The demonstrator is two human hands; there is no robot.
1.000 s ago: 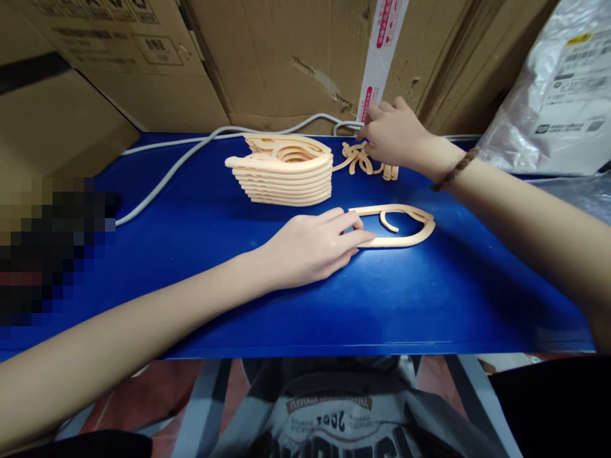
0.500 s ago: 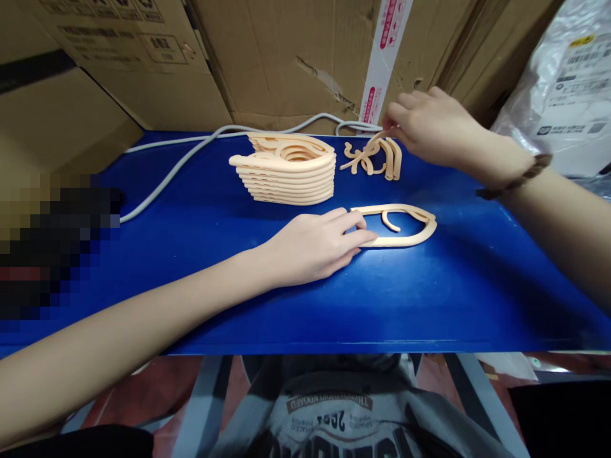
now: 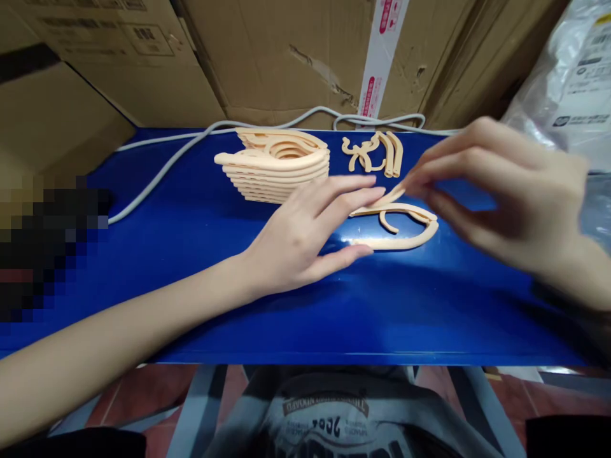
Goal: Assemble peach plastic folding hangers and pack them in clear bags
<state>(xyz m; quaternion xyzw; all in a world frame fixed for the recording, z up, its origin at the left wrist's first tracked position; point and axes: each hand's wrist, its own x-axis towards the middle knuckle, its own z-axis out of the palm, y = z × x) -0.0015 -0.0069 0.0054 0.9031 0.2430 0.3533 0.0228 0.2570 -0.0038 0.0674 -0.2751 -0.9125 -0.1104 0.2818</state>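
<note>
A folded peach plastic hanger [image 3: 405, 244] lies on the blue table, its small curved hook inside the loop. My left hand [image 3: 305, 232] is open over its left end, fingers spread; the thumb reaches the lower bar and the fingertips are by the upper bar. My right hand [image 3: 496, 197], slightly blurred, pinches a thin curved peach hanger arm [image 3: 394, 193] just above the upper bar. The arm's far end meets my left fingertips; I cannot tell whether they press on it. Behind my left hand stands a neat stack of folded hangers [image 3: 281, 166].
Several loose peach hooks and arms [image 3: 367, 154] lie at the back of the blue table [image 3: 296, 324]. A white cable [image 3: 157, 184] runs along the rear edge. Cardboard boxes [image 3: 267, 63] wall off the back, and a plastic-wrapped package [image 3: 558, 95] stands at the right.
My right hand has come from the loose pieces toward me, bringing the thin arm to the folded hanger. My left hand has spread its fingers and lifted off the hanger's end.
</note>
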